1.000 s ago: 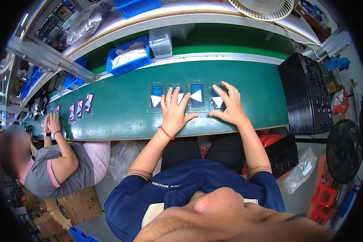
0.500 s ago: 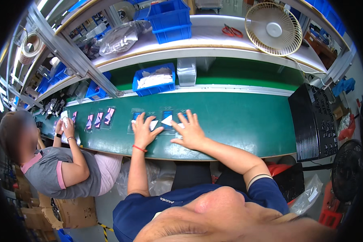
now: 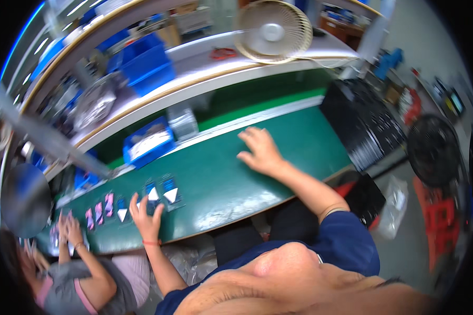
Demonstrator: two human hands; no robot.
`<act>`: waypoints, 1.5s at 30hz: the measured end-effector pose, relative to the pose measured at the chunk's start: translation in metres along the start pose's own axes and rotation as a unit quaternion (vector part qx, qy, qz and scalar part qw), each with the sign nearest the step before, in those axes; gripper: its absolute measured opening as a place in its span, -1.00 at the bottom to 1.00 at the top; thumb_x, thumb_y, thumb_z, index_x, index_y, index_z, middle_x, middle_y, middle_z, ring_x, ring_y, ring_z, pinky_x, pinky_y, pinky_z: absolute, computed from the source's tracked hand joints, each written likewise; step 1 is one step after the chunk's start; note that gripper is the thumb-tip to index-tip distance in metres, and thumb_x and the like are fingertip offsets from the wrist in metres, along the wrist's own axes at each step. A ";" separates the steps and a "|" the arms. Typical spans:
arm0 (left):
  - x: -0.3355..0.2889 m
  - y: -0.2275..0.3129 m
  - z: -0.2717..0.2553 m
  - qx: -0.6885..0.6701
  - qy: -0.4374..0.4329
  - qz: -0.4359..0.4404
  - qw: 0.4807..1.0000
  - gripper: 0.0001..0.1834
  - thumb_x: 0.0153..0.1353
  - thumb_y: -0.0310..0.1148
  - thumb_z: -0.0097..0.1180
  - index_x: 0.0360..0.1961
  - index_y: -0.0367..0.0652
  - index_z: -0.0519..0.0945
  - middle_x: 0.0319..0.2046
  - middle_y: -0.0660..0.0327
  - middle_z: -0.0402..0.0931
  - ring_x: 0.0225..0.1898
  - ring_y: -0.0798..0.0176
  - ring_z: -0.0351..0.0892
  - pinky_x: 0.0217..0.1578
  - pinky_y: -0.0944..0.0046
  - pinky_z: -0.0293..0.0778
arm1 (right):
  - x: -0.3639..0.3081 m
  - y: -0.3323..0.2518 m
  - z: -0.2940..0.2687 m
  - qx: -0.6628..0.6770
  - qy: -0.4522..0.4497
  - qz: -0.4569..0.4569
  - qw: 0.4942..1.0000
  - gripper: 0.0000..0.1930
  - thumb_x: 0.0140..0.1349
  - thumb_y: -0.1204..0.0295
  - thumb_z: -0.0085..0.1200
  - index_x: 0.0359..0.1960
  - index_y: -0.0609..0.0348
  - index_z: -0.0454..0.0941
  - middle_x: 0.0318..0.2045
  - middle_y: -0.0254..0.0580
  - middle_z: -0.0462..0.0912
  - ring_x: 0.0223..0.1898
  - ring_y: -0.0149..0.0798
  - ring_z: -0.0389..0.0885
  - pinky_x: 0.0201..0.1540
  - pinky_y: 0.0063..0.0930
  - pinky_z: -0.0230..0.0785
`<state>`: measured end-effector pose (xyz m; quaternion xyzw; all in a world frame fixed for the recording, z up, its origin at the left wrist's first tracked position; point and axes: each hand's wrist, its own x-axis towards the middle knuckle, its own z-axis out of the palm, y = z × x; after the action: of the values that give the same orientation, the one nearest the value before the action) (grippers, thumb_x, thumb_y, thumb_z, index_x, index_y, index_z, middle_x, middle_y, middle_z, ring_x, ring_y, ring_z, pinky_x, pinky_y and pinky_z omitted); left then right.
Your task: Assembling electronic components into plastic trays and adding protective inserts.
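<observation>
My left hand [image 3: 146, 218] has its fingers spread at a row of flat clear packets, partly covering one of them. A packet with a blue and white insert [image 3: 170, 190] lies just right of that hand, and a similar one [image 3: 152, 191] is by its fingertips. Another blue-and-white packet [image 3: 122, 210] lies to its left. My right hand [image 3: 263, 152], fingers apart and holding nothing, is over the green tabletop [image 3: 210, 173], well right of the packets. Whether it touches the surface I cannot tell.
Pink packets [image 3: 99, 212] lie farther left, near a co-worker's hands [image 3: 71, 231]. A blue bin of white pieces [image 3: 150, 142] stands at the back edge. Stacked black trays [image 3: 362, 123] occupy the right end. A shelf above holds a fan [image 3: 272, 32] and blue bins [image 3: 144, 65].
My view has swung to the right. My right hand has left the packets and moved right over the table. My left hand stays by the packets, fingers spread.
</observation>
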<state>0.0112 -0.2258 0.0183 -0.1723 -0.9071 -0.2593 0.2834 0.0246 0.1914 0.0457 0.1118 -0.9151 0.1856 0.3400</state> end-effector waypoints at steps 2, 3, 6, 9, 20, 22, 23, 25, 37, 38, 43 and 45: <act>-0.009 0.060 -0.008 -0.151 -0.069 0.054 0.985 -0.65 -0.09 -0.28 0.35 -0.30 -0.23 0.58 -0.07 -0.03 0.47 -0.01 -0.11 0.43 0.01 0.03 0.32 | -0.012 0.062 -0.064 -0.108 0.062 0.038 0.991 -0.52 -0.16 0.36 0.32 -0.13 0.23 0.55 -0.10 0.10 0.52 -0.01 0.10 0.46 0.09 -0.10 0.29; -0.007 0.096 -0.007 -0.277 -0.148 0.115 0.942 -0.71 -0.09 -0.30 0.33 -0.35 -0.21 0.60 -0.20 0.03 0.54 -0.11 -0.06 0.48 -0.04 0.06 0.37 | -0.022 0.090 -0.105 -0.175 0.074 0.072 0.979 -0.55 -0.17 0.38 0.33 -0.17 0.22 0.56 -0.12 0.10 0.53 -0.02 0.10 0.47 0.08 -0.09 0.30; -0.039 0.173 0.017 -0.659 -0.433 0.104 0.606 -0.76 0.09 -0.25 0.22 -0.37 -0.23 0.61 -0.28 0.10 0.57 -0.16 0.09 0.53 -0.09 0.16 0.43 | -0.053 0.147 -0.206 -0.381 0.080 0.155 0.908 -0.61 -0.12 0.38 0.32 -0.19 0.19 0.57 -0.05 0.06 0.50 -0.02 0.07 0.46 0.01 -0.11 0.35; -0.091 0.165 0.086 -0.355 -0.562 0.131 0.735 -0.73 0.17 -0.24 0.15 -0.30 -0.27 0.62 -0.21 -0.01 0.57 -0.15 0.00 0.55 -0.09 0.13 0.44 | -0.074 0.166 -0.274 -0.379 -0.072 0.345 0.856 -0.64 -0.05 0.27 0.32 -0.24 0.22 0.62 -0.13 0.01 0.56 -0.04 0.04 0.48 -0.01 -0.15 0.38; -0.167 0.077 0.183 -0.145 -0.454 0.147 0.867 -0.56 0.23 -0.16 0.05 0.01 -0.24 0.52 -0.06 -0.13 0.51 -0.05 -0.17 0.50 0.01 0.03 0.41 | -0.069 0.176 -0.295 -0.328 -0.139 0.353 0.865 -0.67 0.05 0.27 0.26 -0.27 0.29 0.57 -0.17 0.10 0.57 -0.05 0.08 0.54 0.01 -0.13 0.39; -0.170 0.080 0.180 -0.138 -0.467 0.155 0.860 -0.56 0.23 -0.16 0.05 0.02 -0.24 0.52 -0.05 -0.13 0.50 -0.04 -0.16 0.49 0.02 0.03 0.41 | -0.062 0.163 -0.301 -0.322 -0.084 0.384 0.861 -0.67 0.07 0.26 0.25 -0.23 0.25 0.58 -0.17 0.06 0.58 -0.04 0.05 0.55 0.00 -0.14 0.40; -0.172 0.082 0.182 -0.139 -0.475 0.163 0.853 -0.56 0.23 -0.16 0.04 0.02 -0.24 0.51 -0.05 -0.13 0.50 -0.04 -0.16 0.49 0.02 0.03 0.40 | -0.065 0.156 -0.309 -0.319 -0.085 0.390 0.860 -0.67 0.09 0.25 0.24 -0.20 0.22 0.59 -0.17 0.03 0.59 -0.03 0.02 0.54 0.00 -0.16 0.40; -0.177 0.099 0.184 -0.137 -0.490 0.172 0.843 -0.56 0.23 -0.16 0.04 0.03 -0.24 0.51 -0.04 -0.13 0.50 -0.02 -0.15 0.48 0.03 0.03 0.40 | -0.069 0.128 -0.315 -0.345 -0.054 0.386 0.854 -0.66 0.08 0.23 0.24 -0.22 0.24 0.59 -0.21 0.02 0.59 -0.08 0.03 0.55 -0.02 -0.15 0.40; -0.172 0.261 0.198 -0.093 -0.536 0.188 0.818 -0.55 0.23 -0.18 0.03 0.07 -0.23 0.48 0.01 -0.11 0.47 0.04 -0.11 0.45 0.08 0.05 0.38 | -0.278 0.072 -0.228 -0.440 0.098 0.673 0.586 -0.59 0.11 0.15 0.19 -0.34 0.37 0.55 -0.31 0.16 0.58 -0.29 0.13 0.63 -0.23 -0.11 0.50; -0.171 0.270 0.198 -0.089 -0.538 0.191 0.816 -0.54 0.23 -0.18 0.03 0.07 -0.23 0.48 0.01 -0.11 0.46 0.05 -0.10 0.44 0.08 0.06 0.37 | -0.298 0.087 -0.218 -0.425 0.088 0.696 0.572 -0.60 0.12 0.16 0.19 -0.33 0.35 0.57 -0.28 0.16 0.59 -0.28 0.11 0.64 -0.21 -0.13 0.52; -0.172 0.323 0.204 -0.060 -0.534 0.198 0.819 -0.54 0.23 -0.18 0.02 0.09 -0.23 0.47 0.03 -0.10 0.45 0.07 -0.09 0.43 0.10 0.06 0.36 | -0.355 0.142 -0.137 -0.347 0.017 0.758 0.552 -0.61 0.09 0.15 0.19 -0.29 0.29 0.62 -0.24 0.12 0.63 -0.21 0.10 0.66 -0.12 -0.15 0.53; -0.175 0.346 0.205 -0.048 -0.533 0.202 0.820 -0.53 0.23 -0.19 0.02 0.09 -0.23 0.46 0.04 -0.10 0.44 0.09 -0.08 0.42 0.11 0.07 0.36 | -0.363 0.156 -0.117 -0.362 0.007 0.757 0.544 -0.59 0.08 0.14 0.20 -0.28 0.31 0.61 -0.19 0.09 0.62 -0.22 0.05 0.67 -0.15 -0.18 0.54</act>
<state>0.2201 0.1405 -0.1028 -0.4761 -0.8480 -0.1071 -0.2067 0.3115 0.4099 -0.1545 -0.7559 -0.6477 0.0278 0.0915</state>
